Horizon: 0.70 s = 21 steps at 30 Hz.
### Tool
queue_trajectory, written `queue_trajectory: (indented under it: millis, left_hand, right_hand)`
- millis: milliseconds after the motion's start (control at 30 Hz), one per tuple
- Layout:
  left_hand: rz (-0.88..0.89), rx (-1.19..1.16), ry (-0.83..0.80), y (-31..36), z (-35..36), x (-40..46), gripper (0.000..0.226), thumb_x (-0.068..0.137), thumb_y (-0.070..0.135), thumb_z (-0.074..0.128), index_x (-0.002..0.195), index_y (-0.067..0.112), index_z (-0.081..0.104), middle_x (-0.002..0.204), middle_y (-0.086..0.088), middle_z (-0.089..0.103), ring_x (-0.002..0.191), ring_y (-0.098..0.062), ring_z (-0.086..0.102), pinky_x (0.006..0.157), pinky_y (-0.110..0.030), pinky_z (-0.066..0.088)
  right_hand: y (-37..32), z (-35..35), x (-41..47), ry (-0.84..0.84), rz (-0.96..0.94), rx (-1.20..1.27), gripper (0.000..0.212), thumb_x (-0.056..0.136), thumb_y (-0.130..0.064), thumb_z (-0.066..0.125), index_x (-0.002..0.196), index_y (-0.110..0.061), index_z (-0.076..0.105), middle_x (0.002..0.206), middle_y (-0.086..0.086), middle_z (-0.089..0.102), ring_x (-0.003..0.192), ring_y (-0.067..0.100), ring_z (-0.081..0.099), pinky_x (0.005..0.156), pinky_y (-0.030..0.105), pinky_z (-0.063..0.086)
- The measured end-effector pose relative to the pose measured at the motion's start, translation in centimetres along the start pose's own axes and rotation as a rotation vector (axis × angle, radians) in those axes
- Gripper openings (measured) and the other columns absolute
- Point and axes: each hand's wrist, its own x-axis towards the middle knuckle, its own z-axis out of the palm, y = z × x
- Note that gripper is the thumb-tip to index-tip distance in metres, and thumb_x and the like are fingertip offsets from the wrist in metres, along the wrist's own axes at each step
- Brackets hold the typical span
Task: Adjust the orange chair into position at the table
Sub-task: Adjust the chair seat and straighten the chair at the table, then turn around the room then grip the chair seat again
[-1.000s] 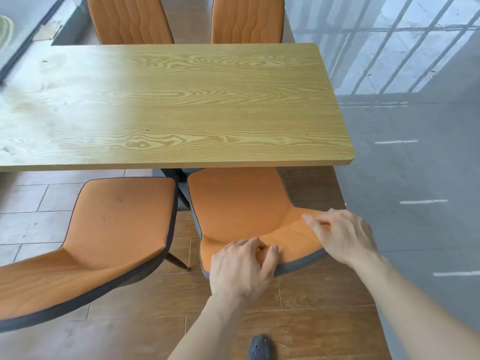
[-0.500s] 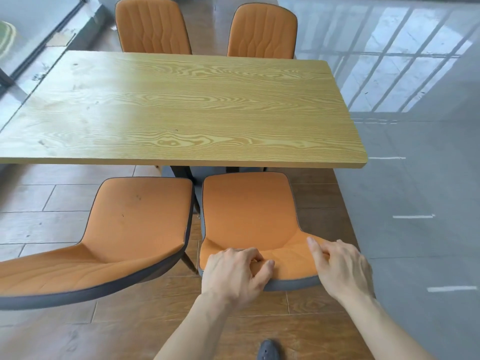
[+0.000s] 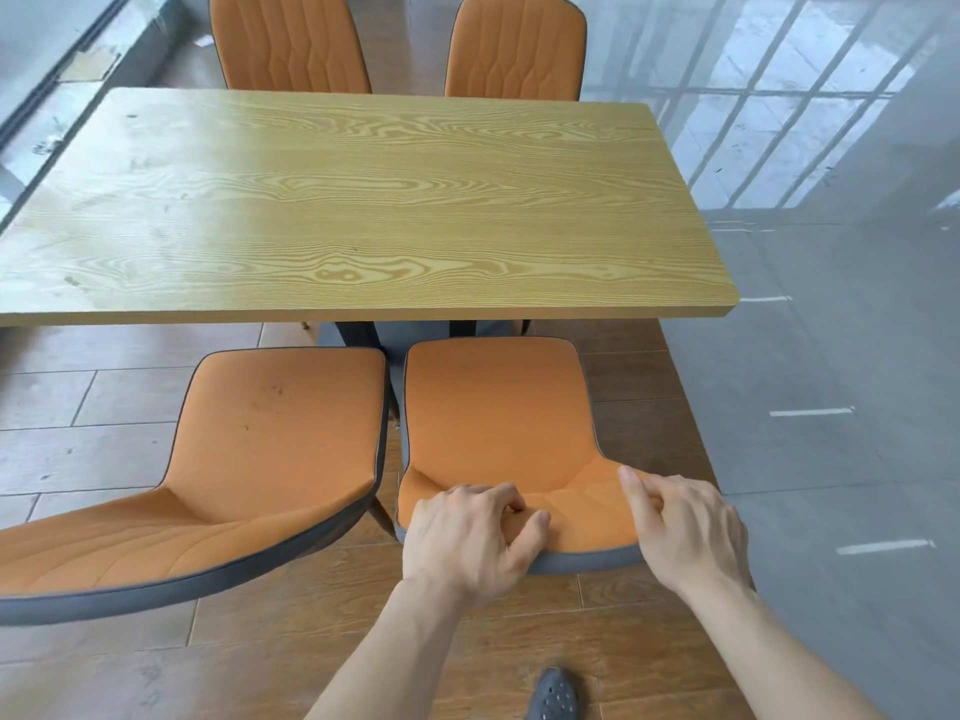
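Observation:
An orange chair (image 3: 498, 418) with grey piping stands at the near right of the wooden table (image 3: 363, 210), its seat front just short of the table's near edge. My left hand (image 3: 472, 537) grips the top of its backrest on the left, fingers curled over the rim. My right hand (image 3: 685, 532) holds the backrest's right end, thumb on the orange side. The chair's legs are hidden under the seat.
A second orange chair (image 3: 244, 459) stands close on the left, almost touching. Two more orange chairs (image 3: 291, 44) (image 3: 514, 49) face from the far side. Wood-look floor lies under the table, glossy grey floor (image 3: 831, 407) to the right. My grey shoe (image 3: 553, 698) is below.
The chair has straightened and slid back, so its seat front no longer sits under the table edge. Both hands stay on the backrest. My view has pulled back and up.

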Motion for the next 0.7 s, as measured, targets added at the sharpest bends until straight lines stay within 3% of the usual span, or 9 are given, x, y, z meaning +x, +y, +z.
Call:
queue_trajectory:
  millis: [233, 300, 333, 367, 433, 533, 700]
  left_hand:
    - [-0.026, 0.045, -0.044, 0.4, -0.3, 0.1, 0.060, 0.086, 0.078, 0.022, 0.106, 0.038, 0.063, 0.100, 0.013, 0.071, 0.094, -0.012, 0.064, 0.068, -0.034, 0.046]
    - [-0.062, 0.075, -0.113, 1.0, -0.8, 0.1, 0.067, 0.084, 0.081, 0.017, 0.116, 0.040, 0.059, 0.111, 0.016, 0.068, 0.105, -0.011, 0.060, 0.075, -0.035, 0.043]
    - [-0.083, 0.086, -0.148, 1.2, -1.1, 0.0, 0.072, 0.084, 0.084, 0.013, 0.122, 0.042, 0.056, 0.117, 0.016, 0.066, 0.112, -0.011, 0.057, 0.085, -0.035, 0.043]
    - [-0.101, 0.103, -0.166, 1.7, -1.4, 0.0, 0.078, 0.083, 0.086, 0.009, 0.129, 0.042, 0.054, 0.125, 0.015, 0.063, 0.119, -0.012, 0.054, 0.100, -0.036, 0.039]
    - [-0.149, 0.140, -0.148, 3.0, -2.2, 0.2, 0.087, 0.081, 0.089, 0.004, 0.141, 0.042, 0.046, 0.139, 0.012, 0.055, 0.132, -0.014, 0.044, 0.119, -0.041, 0.022]
    - [-0.132, 0.186, -0.069, 7.9, -3.7, 2.1, 0.091, 0.080, 0.090, 0.001, 0.149, 0.041, 0.034, 0.153, 0.010, 0.043, 0.144, -0.015, 0.032, 0.125, -0.045, 0.010]
    - [0.011, 0.202, 0.075, 19.8, -6.2, 8.2, 0.091, 0.082, 0.090, 0.001, 0.155, 0.042, 0.022, 0.165, 0.007, 0.027, 0.153, -0.017, 0.015, 0.126, -0.046, 0.000]
  right_hand:
    - [-0.1, -0.4, 0.2, -0.008, 0.029, 0.006, 0.087, 0.090, -0.077, 0.003, 0.094, -0.032, 0.077, 0.088, -0.004, 0.074, 0.096, 0.026, 0.064, 0.071, 0.036, 0.046]
    - [-0.2, -1.1, 0.3, -0.067, 0.028, -0.004, 0.092, 0.089, -0.080, 0.000, 0.104, -0.032, 0.077, 0.104, -0.001, 0.075, 0.107, 0.027, 0.063, 0.090, 0.041, 0.048]
    - [-0.3, -1.4, 0.3, -0.131, 0.024, -0.017, 0.091, 0.089, -0.081, 0.000, 0.117, -0.032, 0.073, 0.121, 0.001, 0.072, 0.121, 0.028, 0.058, 0.105, 0.045, 0.043]
    - [-0.2, -1.9, 0.3, -0.207, 0.024, -0.022, 0.089, 0.090, -0.081, 0.003, 0.133, -0.032, 0.063, 0.141, 0.003, 0.061, 0.137, 0.028, 0.046, 0.117, 0.047, 0.032]
    - [0.4, -3.5, 0.4, -0.311, -0.002, 0.014, 0.086, 0.090, -0.082, 0.006, 0.155, -0.033, 0.035, 0.166, 0.004, 0.028, 0.154, 0.027, 0.016, 0.126, 0.048, 0.013]
    - [3.4, -7.9, 1.3, -0.258, -0.027, 0.092, 0.087, 0.088, -0.085, 0.009, 0.160, -0.037, 0.016, 0.171, 0.001, 0.006, 0.157, 0.023, -0.001, 0.127, 0.048, 0.006]
    - [11.3, -17.6, 4.6, -0.132, 0.033, 0.114, 0.090, 0.084, -0.089, 0.010, 0.160, -0.040, 0.007, 0.171, 0.001, -0.003, 0.156, 0.022, -0.007, 0.126, 0.051, 0.000]
